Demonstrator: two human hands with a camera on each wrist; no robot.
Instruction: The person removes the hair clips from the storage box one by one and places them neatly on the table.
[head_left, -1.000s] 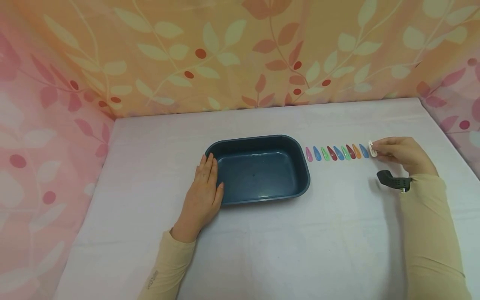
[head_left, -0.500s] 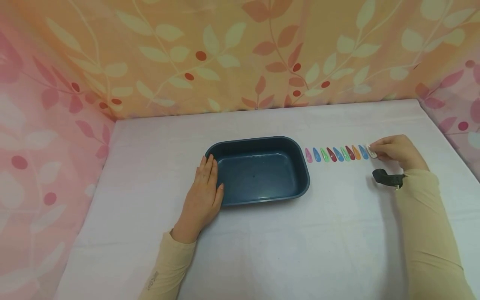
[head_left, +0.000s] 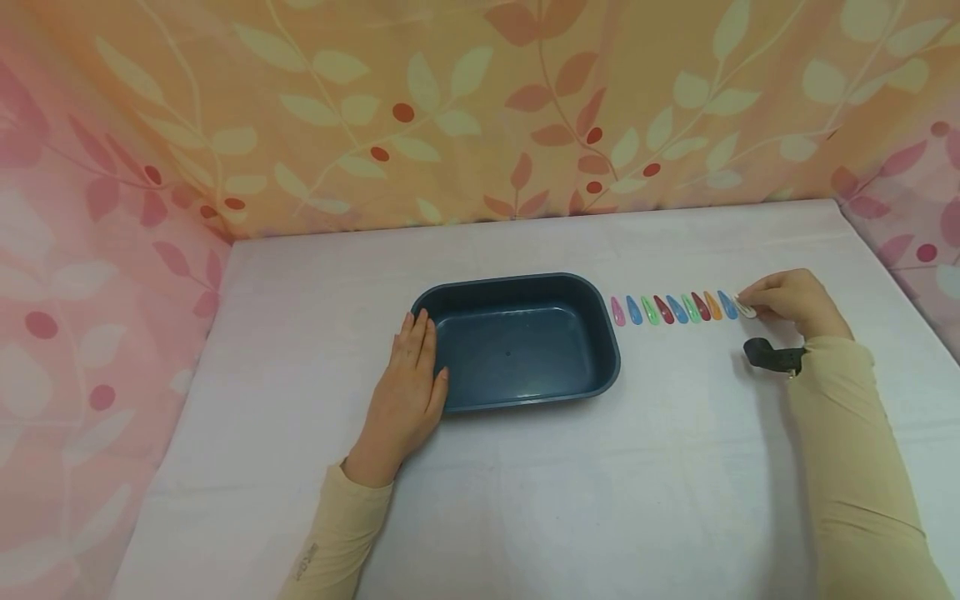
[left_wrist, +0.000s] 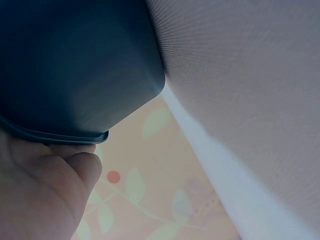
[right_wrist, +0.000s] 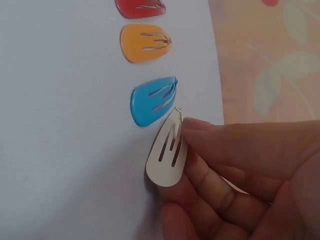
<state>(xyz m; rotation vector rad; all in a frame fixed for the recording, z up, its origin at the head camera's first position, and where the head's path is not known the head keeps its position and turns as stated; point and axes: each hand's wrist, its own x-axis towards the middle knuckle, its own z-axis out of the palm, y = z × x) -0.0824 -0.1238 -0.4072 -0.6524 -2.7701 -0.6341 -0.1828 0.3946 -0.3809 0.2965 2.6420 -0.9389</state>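
In the head view my left hand (head_left: 401, 396) lies with straight fingers across the left rim of a dark blue plastic basin (head_left: 517, 350). The left wrist view shows the basin's outer wall (left_wrist: 90, 75) above the hand. On the right, my right hand (head_left: 801, 302) pinches a white snap hair clip (right_wrist: 167, 157) between thumb and fingers, close over the cloth. This clip is at the right end of a row of hair clips. Beside it are a blue clip (right_wrist: 152, 100), an orange clip (right_wrist: 142, 42) and a red clip (right_wrist: 137, 7).
The row goes on leftward to a pink clip (head_left: 618, 311) near the basin's right wall. A white cloth (head_left: 600, 500) covers the table. Patterned curtains (head_left: 480, 108) stand along its back and sides. A black wrist mount (head_left: 772, 357) juts from the right sleeve.
My right hand has moved slightly left and down, bringing the white hair clip to a slanted position beside the blue one. The left hand and basin stay put.
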